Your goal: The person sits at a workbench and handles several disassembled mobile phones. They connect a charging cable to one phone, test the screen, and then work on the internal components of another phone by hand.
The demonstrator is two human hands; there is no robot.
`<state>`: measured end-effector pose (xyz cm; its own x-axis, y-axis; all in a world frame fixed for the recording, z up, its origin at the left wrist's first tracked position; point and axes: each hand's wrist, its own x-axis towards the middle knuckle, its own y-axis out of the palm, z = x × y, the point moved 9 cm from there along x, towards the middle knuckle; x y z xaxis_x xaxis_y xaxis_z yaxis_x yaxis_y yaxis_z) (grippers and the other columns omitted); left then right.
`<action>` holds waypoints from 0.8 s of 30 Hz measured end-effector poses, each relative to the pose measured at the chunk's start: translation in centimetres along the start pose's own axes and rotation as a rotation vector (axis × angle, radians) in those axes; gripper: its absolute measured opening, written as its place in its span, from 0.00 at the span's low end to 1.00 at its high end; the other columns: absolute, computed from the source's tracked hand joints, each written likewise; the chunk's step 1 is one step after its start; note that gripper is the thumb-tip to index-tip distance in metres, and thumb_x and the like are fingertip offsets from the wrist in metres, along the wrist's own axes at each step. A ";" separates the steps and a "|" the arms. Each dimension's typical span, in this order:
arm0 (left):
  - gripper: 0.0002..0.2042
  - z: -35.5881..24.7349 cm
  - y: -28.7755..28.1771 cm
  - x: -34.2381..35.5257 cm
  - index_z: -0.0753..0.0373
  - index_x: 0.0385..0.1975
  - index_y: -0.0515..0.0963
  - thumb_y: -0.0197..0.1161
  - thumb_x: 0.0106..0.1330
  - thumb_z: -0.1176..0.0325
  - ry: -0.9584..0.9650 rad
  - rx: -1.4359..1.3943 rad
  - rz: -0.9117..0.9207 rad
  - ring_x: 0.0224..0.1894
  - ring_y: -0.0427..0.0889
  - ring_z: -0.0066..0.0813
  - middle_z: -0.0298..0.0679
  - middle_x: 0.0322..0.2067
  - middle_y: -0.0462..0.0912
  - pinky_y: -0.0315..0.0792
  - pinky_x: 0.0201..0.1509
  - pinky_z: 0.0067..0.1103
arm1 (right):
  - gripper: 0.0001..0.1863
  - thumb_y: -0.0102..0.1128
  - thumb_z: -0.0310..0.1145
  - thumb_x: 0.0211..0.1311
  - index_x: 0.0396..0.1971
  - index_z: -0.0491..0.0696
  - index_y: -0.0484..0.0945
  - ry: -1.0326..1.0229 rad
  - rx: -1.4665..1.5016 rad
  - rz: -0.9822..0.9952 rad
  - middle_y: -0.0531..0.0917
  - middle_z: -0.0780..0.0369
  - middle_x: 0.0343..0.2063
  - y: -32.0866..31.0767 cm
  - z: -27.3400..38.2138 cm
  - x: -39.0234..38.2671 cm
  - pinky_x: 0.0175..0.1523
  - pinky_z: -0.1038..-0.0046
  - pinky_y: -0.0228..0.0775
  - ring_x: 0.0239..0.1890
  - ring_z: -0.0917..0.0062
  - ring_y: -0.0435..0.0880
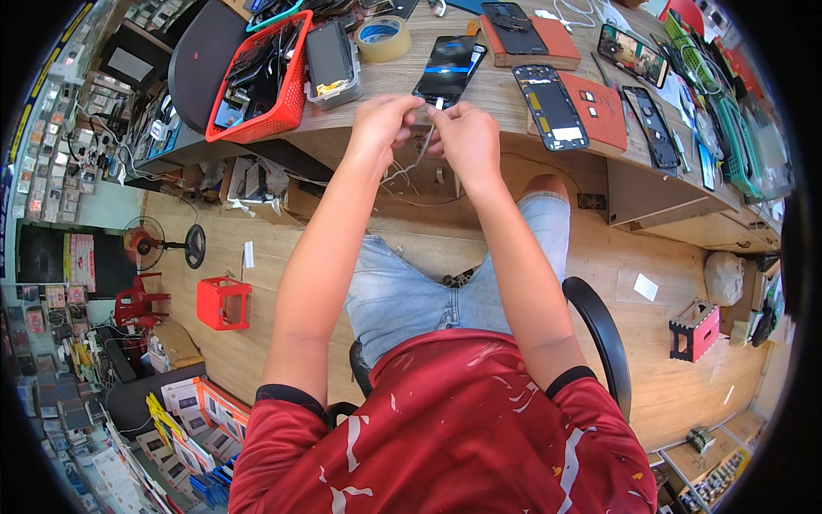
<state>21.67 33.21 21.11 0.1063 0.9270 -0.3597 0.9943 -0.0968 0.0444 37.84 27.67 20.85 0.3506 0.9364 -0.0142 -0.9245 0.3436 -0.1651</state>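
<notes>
Pinching the white cable (425,147) near its plug, in the head view, the right hand (471,141) partly hides the connection at the lower end of the dark phone (449,56), lying on the workbench (390,79). The left hand (380,127) has thumb and forefinger together by the phone's lower left corner; I cannot tell whether they grip anything.

Just beyond the right hand (469,141), the phone (448,56) is black with a blue band (446,70), the plug (439,103) probably white — while left of the left hand (379,127) the latticed basket (296,81) is bright red.
</notes>
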 end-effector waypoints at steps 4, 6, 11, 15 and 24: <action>0.08 0.3 -1.0 -0.3 0.64 0.40 0.85 0.73 0.69 0.68 0.027 0.007 -0.037 0.17 0.65 0.15 0.28 0.24 0.77 0.52 0.20 0.17 | 0.16 0.72 0.37 0.72 0.35 0.38 0.84 -0.036 -0.089 -0.003 0.91 0.56 0.25 0.0 0.3 -0.4 0.27 0.74 0.80 0.22 0.75 0.91; 0.08 0.6 -1.4 -0.3 0.64 0.41 0.85 0.74 0.68 0.68 0.041 -0.002 -0.054 0.17 0.66 0.15 0.29 0.24 0.78 0.53 0.20 0.17 | 0.16 0.73 0.38 0.71 0.35 0.38 0.83 -0.044 -0.104 -0.003 0.92 0.55 0.25 -0.1 0.7 -0.7 0.28 0.74 0.80 0.22 0.75 0.91; 0.09 0.7 -1.6 -0.4 0.65 0.43 0.85 0.74 0.68 0.68 0.072 -0.017 -0.041 0.18 0.68 0.15 0.30 0.25 0.80 0.54 0.20 0.16 | 0.17 0.74 0.39 0.70 0.35 0.38 0.82 -0.056 -0.084 -0.021 0.91 0.54 0.25 -0.3 0.7 -1.1 0.29 0.72 0.80 0.21 0.74 0.91; 0.09 0.6 -2.3 -1.0 0.65 0.44 0.85 0.74 0.68 0.68 0.100 -0.031 -0.079 0.18 0.70 0.15 0.31 0.25 0.81 0.56 0.21 0.15 | 0.18 0.74 0.40 0.70 0.33 0.39 0.82 -0.056 -0.036 -0.055 0.90 0.54 0.23 -0.7 0.9 -1.9 0.30 0.71 0.81 0.20 0.73 0.90; 0.10 4.1 -11.4 -9.2 0.68 0.51 0.85 0.70 0.75 0.70 0.495 -0.023 -0.468 0.26 0.74 0.14 0.31 0.28 0.82 0.65 0.28 0.15 | 0.22 0.74 0.46 0.73 0.35 0.40 0.80 -0.029 -0.134 -0.159 0.92 0.55 0.30 -8.9 -6.2 -7.3 0.36 0.74 0.81 0.27 0.75 0.90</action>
<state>9.34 24.27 20.07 -0.3560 0.9263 0.1232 0.9338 0.3576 0.0098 44.46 17.37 16.36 0.4840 0.8736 0.0509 -0.8291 0.4764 -0.2926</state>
